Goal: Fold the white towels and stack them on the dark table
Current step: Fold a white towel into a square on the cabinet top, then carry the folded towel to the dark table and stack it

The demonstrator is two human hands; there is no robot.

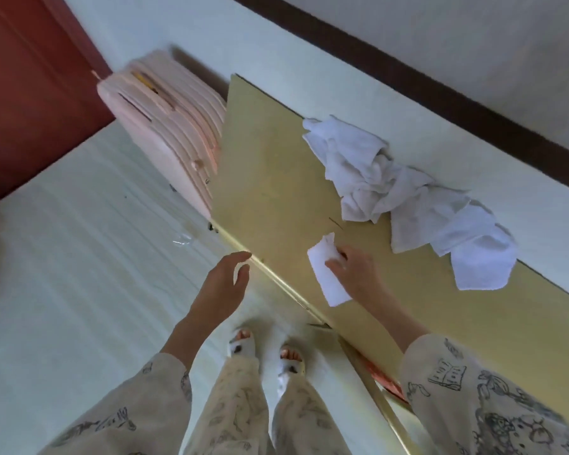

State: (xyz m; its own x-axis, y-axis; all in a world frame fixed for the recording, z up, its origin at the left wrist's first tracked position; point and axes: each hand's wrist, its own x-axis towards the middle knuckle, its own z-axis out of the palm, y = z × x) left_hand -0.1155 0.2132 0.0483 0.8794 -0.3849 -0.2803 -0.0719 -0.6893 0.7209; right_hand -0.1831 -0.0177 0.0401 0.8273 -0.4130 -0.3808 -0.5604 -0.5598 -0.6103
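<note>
Table (pixel 270 178), pink suitcase (pixel 168 126) beside, towel pile (pixel 408 198)

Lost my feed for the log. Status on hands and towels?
Right hand pinching folded towel on the table. Left hand open, off the table edge. Unfolded towel pile at the wall side. Nothing in the way.

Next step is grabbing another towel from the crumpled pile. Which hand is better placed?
Left. The left hand is open and free; the right hand holds the folded towel. The pile is nearer the right, though.
</note>
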